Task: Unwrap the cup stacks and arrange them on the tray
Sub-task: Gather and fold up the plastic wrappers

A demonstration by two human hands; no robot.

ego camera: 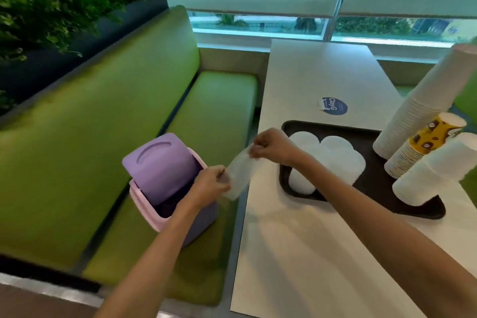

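I pinch the clear wrapper (pixel 240 175) at both ends, slanting from my right hand (pixel 273 148) down to my left hand (pixel 210 183) beside the purple bin (pixel 165 162), with the cups (pixel 333 153) on the tray (pixel 374 183) to the right.

Wrap (pixel 238 175), pinched by the left hand (pixel 209 184) and right hand (pixel 273 147): thin translucent plastic film, creased. Bin (pixel 160 165), left of the left fingers (pixel 222 175): smooth matt plastic. Tray (pixel 374 183), right of the right fingers (pixel 255 153): black matt plastic. Cups (pixel 418 111) beyond: matt white paper; one stack (pixel 433 134) printed yellow. Table (pixel 296 253): smooth white, faint sheen. Bench (pixel 116 124): smooth green upholstery.
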